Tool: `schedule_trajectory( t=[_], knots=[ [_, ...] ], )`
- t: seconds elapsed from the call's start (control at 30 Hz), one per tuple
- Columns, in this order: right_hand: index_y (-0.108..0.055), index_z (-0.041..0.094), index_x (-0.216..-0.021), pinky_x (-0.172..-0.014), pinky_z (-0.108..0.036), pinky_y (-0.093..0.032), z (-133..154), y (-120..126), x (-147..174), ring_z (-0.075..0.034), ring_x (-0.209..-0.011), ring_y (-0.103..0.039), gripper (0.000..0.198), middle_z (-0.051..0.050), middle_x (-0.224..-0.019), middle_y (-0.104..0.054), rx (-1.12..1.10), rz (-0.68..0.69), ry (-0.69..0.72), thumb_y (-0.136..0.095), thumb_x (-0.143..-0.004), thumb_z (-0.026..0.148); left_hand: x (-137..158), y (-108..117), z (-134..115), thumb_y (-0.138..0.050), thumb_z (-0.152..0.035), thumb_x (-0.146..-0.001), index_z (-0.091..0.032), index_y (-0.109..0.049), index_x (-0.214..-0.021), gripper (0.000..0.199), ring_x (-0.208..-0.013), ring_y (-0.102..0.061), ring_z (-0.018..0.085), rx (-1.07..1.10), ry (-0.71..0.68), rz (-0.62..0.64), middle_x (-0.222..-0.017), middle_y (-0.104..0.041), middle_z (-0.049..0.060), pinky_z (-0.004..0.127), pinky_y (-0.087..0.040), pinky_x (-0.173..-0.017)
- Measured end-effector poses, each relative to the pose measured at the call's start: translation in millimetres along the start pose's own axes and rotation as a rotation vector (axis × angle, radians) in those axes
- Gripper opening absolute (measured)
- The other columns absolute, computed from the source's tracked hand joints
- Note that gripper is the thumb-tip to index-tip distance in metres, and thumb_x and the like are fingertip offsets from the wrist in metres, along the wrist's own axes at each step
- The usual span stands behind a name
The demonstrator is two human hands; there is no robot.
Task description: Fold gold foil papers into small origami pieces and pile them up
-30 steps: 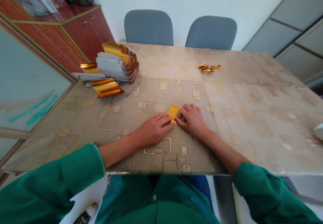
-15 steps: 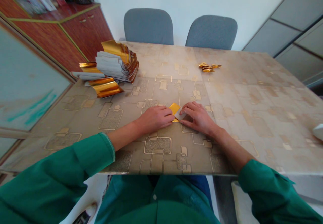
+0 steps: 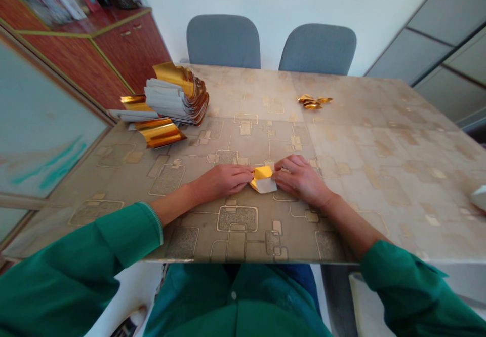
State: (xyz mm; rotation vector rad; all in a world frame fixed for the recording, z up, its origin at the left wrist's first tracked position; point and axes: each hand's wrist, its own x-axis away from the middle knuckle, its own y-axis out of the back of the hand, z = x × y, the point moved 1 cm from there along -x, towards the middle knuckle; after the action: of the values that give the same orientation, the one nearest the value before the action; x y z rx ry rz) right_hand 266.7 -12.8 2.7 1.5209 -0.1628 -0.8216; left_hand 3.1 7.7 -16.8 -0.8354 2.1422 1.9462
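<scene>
Between my hands, low over the near middle of the table, is a small partly folded piece of gold foil paper (image 3: 262, 173). Its gold side shows at the top and at the left corner, and its pale back faces up along the near side. My left hand (image 3: 227, 179) pinches the paper's left end, fingers pressed together. At the right end, the fingertips of my right hand (image 3: 298, 177) are closed on its edge. The fingertips partly hide both ends.
A thick stack of gold foil paper (image 3: 170, 99) lies at the far left, with loose curled sheets beside it. Several small folded gold pieces (image 3: 313, 102) sit at the back right. Two grey chairs (image 3: 223, 41) stand behind the patterned table (image 3: 379, 175).
The paper has turned between my hands, and more of its pale back now shows on the near side. My left hand has shifted slightly left.
</scene>
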Motion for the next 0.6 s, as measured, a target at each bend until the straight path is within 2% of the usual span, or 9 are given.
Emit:
schedule_trajectory(
  t=[0.1, 0.2, 0.33, 0.6],
  knots=[
    [-0.067, 0.022, -0.1, -0.086, -0.038, -0.044, 7.0, 0.3, 1.5, -0.023, -0.1, -0.053, 0.014, -0.009, -0.113, -0.064, -0.019, 0.002, 0.017, -0.054, -0.095, 0.026, 2.6, 3.8, -0.1, -0.045, -0.013, -0.097, -0.013, -0.065, -0.113, 0.025, -0.115, -0.064, 0.018, 0.005, -0.076, 0.023, -0.112, -0.072, 0.009, 0.033, -0.056, -0.097],
    [-0.063, 0.021, -0.114, -0.092, -0.04, -0.044, 11.9, -2.9, 0.3, -0.023, -0.109, -0.052, 0.022, -0.01, -0.125, -0.062, -0.083, 0.055, 0.086, -0.053, -0.096, 0.025, 2.0, 7.2, -1.4, -0.044, -0.012, -0.097, -0.013, -0.067, -0.107, 0.025, -0.108, -0.067, 0.018, -0.011, -0.085, 0.011, -0.109, -0.073, 0.009, 0.033, -0.057, -0.094],
    [-0.066, 0.019, -0.109, -0.09, -0.039, -0.044, 13.2, -9.3, -1.1, -0.022, -0.103, -0.054, 0.024, -0.009, -0.113, -0.067, -0.153, 0.088, 0.154, -0.046, -0.099, 0.026, 2.0, 7.5, -2.9, -0.046, -0.014, -0.098, -0.017, -0.069, -0.103, 0.024, -0.102, -0.067, 0.019, -0.084, -0.102, -0.003, -0.109, -0.073, 0.007, 0.035, -0.057, -0.09],
    [-0.069, 0.021, -0.108, -0.087, -0.037, -0.043, 12.3, -11.9, 0.1, -0.021, -0.098, -0.054, 0.026, -0.009, -0.11, -0.067, -0.165, 0.113, 0.121, -0.045, -0.1, 0.029, 2.1, 6.8, -6.4, -0.044, -0.011, -0.098, -0.013, -0.069, -0.103, 0.026, -0.097, -0.067, 0.02, -0.066, -0.074, 0.005, -0.111, -0.072, 0.01, 0.036, -0.058, -0.086]
  ],
)
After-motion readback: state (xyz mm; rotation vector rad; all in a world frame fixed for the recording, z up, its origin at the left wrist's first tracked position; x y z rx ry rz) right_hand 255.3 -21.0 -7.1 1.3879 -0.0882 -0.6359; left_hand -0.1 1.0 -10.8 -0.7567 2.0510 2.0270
